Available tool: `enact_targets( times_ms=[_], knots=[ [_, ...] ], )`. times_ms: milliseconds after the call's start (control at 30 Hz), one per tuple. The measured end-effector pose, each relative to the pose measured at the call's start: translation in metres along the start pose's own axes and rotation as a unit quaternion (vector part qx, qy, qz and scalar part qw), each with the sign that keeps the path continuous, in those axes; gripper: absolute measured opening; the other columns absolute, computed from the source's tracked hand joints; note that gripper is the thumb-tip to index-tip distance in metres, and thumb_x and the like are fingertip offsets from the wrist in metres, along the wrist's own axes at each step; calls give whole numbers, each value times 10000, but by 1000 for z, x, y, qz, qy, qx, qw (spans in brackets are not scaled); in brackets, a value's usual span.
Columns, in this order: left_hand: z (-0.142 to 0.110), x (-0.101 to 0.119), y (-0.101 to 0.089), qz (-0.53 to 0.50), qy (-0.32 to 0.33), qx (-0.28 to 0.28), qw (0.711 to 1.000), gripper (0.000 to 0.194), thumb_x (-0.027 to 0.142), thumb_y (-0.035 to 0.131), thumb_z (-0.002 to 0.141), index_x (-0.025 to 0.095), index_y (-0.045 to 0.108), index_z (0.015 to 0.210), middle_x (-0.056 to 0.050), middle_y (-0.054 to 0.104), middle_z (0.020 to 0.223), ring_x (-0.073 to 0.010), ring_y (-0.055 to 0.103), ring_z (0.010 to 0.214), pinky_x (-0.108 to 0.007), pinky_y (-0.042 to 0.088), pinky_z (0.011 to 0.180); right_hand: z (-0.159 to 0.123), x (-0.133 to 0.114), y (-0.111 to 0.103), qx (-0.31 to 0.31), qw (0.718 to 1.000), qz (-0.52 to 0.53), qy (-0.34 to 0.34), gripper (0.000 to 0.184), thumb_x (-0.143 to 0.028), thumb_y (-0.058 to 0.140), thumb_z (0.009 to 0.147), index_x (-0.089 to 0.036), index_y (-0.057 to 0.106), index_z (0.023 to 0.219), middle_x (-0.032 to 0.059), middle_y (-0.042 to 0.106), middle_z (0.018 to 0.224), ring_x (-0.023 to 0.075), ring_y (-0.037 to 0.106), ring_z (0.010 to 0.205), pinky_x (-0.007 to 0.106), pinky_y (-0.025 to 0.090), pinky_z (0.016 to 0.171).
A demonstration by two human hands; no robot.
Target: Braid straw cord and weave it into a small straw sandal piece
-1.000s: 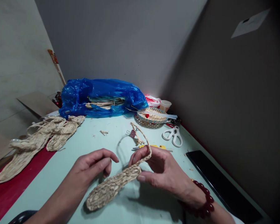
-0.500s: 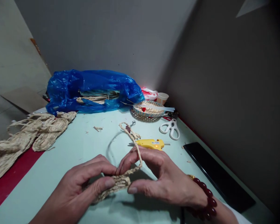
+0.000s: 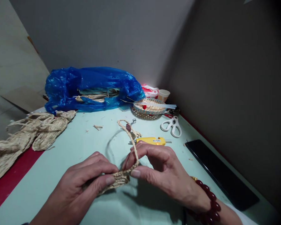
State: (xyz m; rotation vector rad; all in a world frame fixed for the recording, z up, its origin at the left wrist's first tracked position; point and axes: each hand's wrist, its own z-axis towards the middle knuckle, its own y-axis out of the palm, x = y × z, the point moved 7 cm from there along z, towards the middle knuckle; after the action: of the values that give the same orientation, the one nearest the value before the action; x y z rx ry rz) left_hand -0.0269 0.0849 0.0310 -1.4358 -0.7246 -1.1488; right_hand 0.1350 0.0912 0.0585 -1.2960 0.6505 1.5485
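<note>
My left hand is closed over a small woven straw sandal sole near the table's front edge, thumb pressed on its top. My right hand, with a dark red bead bracelet at the wrist, pinches the sole's far end where a braided straw strap rises in a loop. A small clip hangs at the strap's far end. A yellow glue gun lies just beyond my right fingers.
White scissors, a shallow woven tray and a paper cup sit at the back right. A blue plastic bag of straw lies at the back. Finished straw sandals lie left. A black phone lies right on the pale green table.
My left hand has come down from beside the sole and closed over it. My right hand shifted its pinch toward the sole's end, and the strap loop leans more to the left.
</note>
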Motion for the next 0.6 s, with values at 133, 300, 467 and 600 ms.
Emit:
enact_targets(
  times_ms=[133, 300, 467, 600],
  knots=[
    [0, -5, -2, 11, -6, -7, 1000, 144, 400, 681, 827, 379, 812, 771, 5, 710, 705, -188, 644, 673, -216, 478, 625, 0, 2, -2, 3, 1000, -5, 3, 314, -464, 697, 886, -155, 725, 830, 69, 740, 840, 209, 662, 831, 357, 499, 828],
    [-1, -11, -3, 3, -23, 13, 1000, 134, 427, 678, 827, 372, 785, 769, 19, 722, 755, -185, 661, 717, -208, 479, 651, -1, 5, -3, 8, 1000, -17, 11, 316, -477, 696, 881, -168, 719, 818, 65, 742, 845, 212, 664, 829, 367, 493, 840],
    [-4, -10, -3, -36, -45, 57, 997, 113, 399, 690, 802, 407, 803, 797, 30, 710, 731, -177, 649, 706, -213, 471, 654, 0, 7, -2, 2, 1000, -13, 20, 327, -498, 698, 872, -178, 708, 805, 60, 744, 847, 213, 664, 830, 367, 489, 840],
    [-5, -10, -2, -39, -63, 64, 995, 115, 410, 702, 786, 414, 816, 803, 14, 717, 746, -199, 652, 734, -241, 467, 639, 0, 15, -1, -22, 998, 22, 49, 251, -431, 695, 889, -188, 687, 826, 39, 720, 870, 202, 649, 854, 343, 484, 839]
  ],
)
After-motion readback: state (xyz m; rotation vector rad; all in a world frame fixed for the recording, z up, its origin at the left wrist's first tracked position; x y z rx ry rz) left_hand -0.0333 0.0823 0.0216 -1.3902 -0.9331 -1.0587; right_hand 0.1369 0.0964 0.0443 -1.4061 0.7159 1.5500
